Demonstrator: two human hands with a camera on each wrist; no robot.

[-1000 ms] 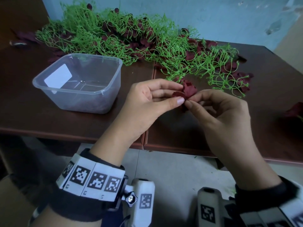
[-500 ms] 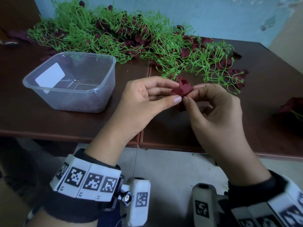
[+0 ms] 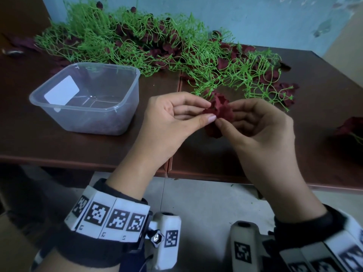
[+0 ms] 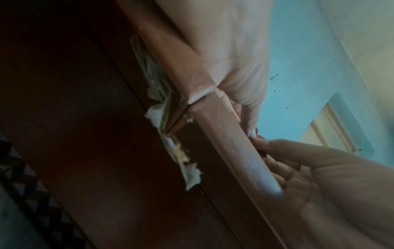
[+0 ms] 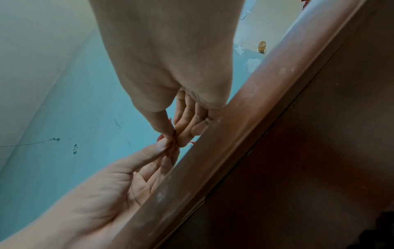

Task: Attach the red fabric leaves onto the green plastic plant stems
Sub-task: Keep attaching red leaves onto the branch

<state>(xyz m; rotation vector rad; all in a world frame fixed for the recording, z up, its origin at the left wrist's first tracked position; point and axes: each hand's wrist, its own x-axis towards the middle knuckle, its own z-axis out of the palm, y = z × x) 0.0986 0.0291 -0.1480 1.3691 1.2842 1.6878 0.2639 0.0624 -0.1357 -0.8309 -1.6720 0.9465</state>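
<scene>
Both hands meet over the front of the brown table (image 3: pixel 98 148) around a small bunch of dark red fabric leaves (image 3: pixel 221 109). My left hand (image 3: pixel 210 111) pinches the bunch between thumb and forefinger from the left. My right hand (image 3: pixel 223 116) pinches it from the right, thumb tip against the left thumb. More red fabric hangs below the thumbs. No stem shows inside the bunch. A long tangle of green plastic stems (image 3: pixel 176 54), with red leaves among them, lies across the back of the table. In the wrist views the table edge (image 5: pixel 234 134) hides most of the leaves.
A clear plastic tub (image 3: pixel 86 97) with a white label stands on the table to the left of my hands. Loose red leaves (image 3: pixel 349 124) lie at the right edge. A blue wall (image 3: pixel 255 20) rises behind the stems. Grey floor shows below the table's front edge.
Both hands have stayed together on the red leaves, shifting slightly as the fingers work the fabric. More of the red bunch now shows between and below the thumbs.
</scene>
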